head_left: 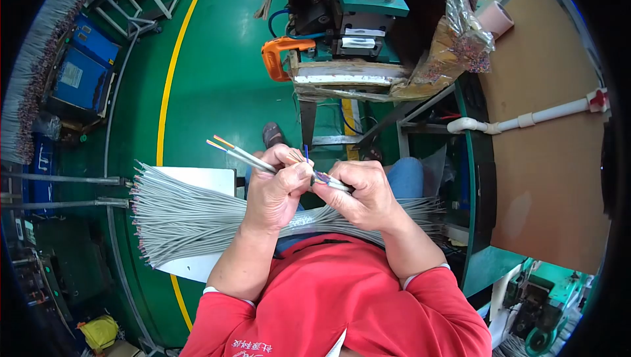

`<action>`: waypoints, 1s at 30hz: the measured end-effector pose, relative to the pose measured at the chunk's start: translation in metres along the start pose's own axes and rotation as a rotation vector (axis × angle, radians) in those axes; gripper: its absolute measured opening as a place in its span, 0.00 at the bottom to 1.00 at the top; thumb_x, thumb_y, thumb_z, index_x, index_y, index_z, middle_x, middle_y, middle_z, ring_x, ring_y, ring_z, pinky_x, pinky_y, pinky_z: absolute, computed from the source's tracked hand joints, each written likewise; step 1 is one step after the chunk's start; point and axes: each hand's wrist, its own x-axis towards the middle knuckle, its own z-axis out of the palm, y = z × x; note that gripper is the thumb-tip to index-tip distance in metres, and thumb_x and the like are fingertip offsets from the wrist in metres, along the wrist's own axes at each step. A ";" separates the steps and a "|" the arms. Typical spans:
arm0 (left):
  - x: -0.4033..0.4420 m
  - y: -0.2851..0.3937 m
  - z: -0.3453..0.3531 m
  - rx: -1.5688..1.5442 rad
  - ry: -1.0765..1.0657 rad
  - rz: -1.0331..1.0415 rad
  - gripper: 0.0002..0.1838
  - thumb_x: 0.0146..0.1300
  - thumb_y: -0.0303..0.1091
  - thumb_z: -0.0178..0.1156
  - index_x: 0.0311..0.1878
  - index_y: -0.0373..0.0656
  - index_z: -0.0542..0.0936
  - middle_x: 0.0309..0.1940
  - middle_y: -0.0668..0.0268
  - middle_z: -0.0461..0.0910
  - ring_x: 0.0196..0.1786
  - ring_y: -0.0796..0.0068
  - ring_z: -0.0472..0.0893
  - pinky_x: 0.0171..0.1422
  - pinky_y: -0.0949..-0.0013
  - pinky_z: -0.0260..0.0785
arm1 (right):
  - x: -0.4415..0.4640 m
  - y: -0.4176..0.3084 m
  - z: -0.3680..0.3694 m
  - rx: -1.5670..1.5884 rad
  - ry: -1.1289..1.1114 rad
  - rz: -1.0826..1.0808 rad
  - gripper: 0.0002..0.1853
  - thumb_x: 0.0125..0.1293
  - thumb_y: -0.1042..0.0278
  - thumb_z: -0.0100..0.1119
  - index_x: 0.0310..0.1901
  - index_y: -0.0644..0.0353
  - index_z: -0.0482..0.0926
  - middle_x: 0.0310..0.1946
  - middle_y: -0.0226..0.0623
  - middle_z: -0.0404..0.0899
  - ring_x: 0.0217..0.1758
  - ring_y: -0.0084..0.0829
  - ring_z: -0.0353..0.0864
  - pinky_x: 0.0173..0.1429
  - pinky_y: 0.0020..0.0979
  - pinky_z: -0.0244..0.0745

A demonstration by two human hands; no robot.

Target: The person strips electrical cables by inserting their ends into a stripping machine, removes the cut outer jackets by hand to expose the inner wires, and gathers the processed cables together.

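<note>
My left hand (279,186) is closed around a few grey cables (244,154), whose ends stick out to the upper left with short orange and blue wires bared. My right hand (360,189) pinches another set of grey cable ends (335,184), their coloured wires meeting the left fingertips. One thin blue wire stands up between the hands. Fingers hide exactly how the wires touch. Below both hands, a thick bundle of grey cables (197,216) lies across my lap, its ends fanned out at the left over a white board (209,178).
Ahead stands a machine (368,22) on a bench with a worn, plastic-wrapped edge; an orange-handled tool (276,58) hangs at its left corner. A brown panel with a white pipe (539,119) is on the right. More cables (43,48) and blue bins (82,81) stand left, past a yellow floor line.
</note>
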 end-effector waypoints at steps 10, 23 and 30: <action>0.014 0.028 -0.015 -0.330 -0.069 0.056 0.04 0.66 0.30 0.57 0.40 0.41 0.74 0.20 0.74 0.59 0.19 0.84 0.56 0.22 0.75 0.48 | 0.007 -0.003 -0.022 0.177 0.118 0.110 0.10 0.64 0.71 0.63 0.27 0.65 0.77 0.17 0.31 0.75 0.17 0.21 0.71 0.23 0.26 0.63; -0.007 0.029 -0.004 -0.196 -0.185 0.060 0.07 0.67 0.31 0.57 0.39 0.38 0.72 0.20 0.73 0.59 0.20 0.84 0.55 0.24 0.75 0.48 | 0.065 0.042 -0.052 0.624 0.508 0.462 0.12 0.66 0.61 0.62 0.32 0.62 0.77 0.17 0.25 0.70 0.16 0.15 0.63 0.21 0.21 0.56; -0.008 0.030 -0.004 -0.166 -0.237 0.090 0.08 0.67 0.33 0.57 0.40 0.40 0.70 0.21 0.73 0.59 0.20 0.84 0.54 0.23 0.75 0.48 | 0.082 0.056 -0.061 0.664 0.532 0.471 0.13 0.66 0.59 0.63 0.32 0.60 0.77 0.17 0.25 0.70 0.15 0.15 0.62 0.20 0.20 0.55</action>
